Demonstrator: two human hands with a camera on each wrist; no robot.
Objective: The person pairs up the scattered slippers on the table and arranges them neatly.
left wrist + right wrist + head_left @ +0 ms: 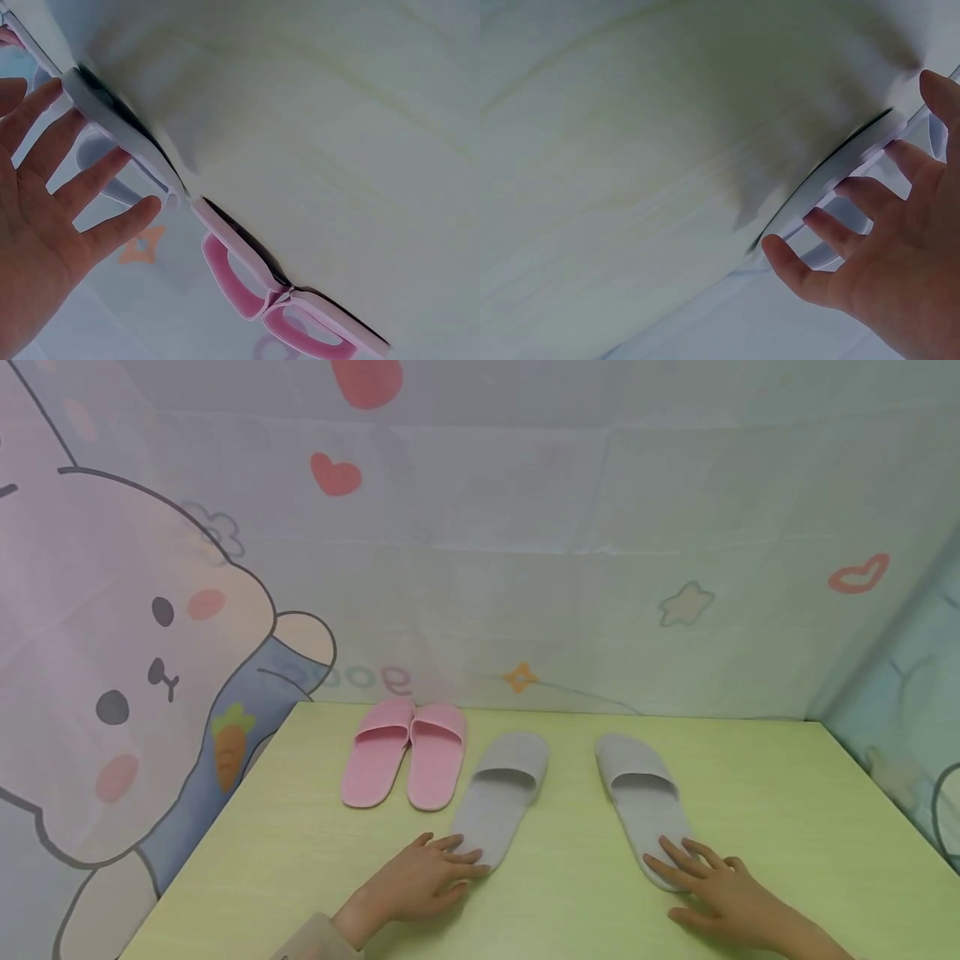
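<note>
Two grey slippers lie apart on the table, toes pointing away and heels toward me. On the heel of the left grey slipper (491, 814) rest the spread fingertips of my left hand (420, 878). My right hand (731, 897) has its fingers spread over the heel of the right grey slipper (645, 802), fingertips on its sole. The left wrist view shows the left hand (52, 187) with fingers extended at the slipper's edge (124, 127). In the right wrist view the right hand (885, 240) touches the slipper's side (832, 169) with slightly bent fingers.
A pair of pink slippers (405, 756) stands side by side at the back left, close to the left grey slipper. The yellow-green table (570, 860) ends at a printed cloth backdrop (510, 568) with a cartoon animal on the left.
</note>
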